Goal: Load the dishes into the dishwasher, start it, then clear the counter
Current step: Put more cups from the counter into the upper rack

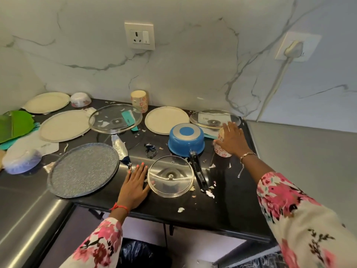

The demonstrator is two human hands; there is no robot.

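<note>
On the tabletop [222,213], an upturned saucepan [186,141] sits at centre, a small lid [171,178] below it, a tray [83,169] lower left, plates [65,125] and lids [115,118] behind.

White marble-look wall panels [193,70] with grey veins fill the upper half of the frame and meet in a corner at the upper right. A white socket plate [139,35] sits at top centre, and a second plate with a plug [294,48] in it hangs at the upper right, its cord [274,82] trailing down the wall. A glossy black counter [222,209] spans the middle, with a brushed steel surface [23,219] at the lower left.
</note>
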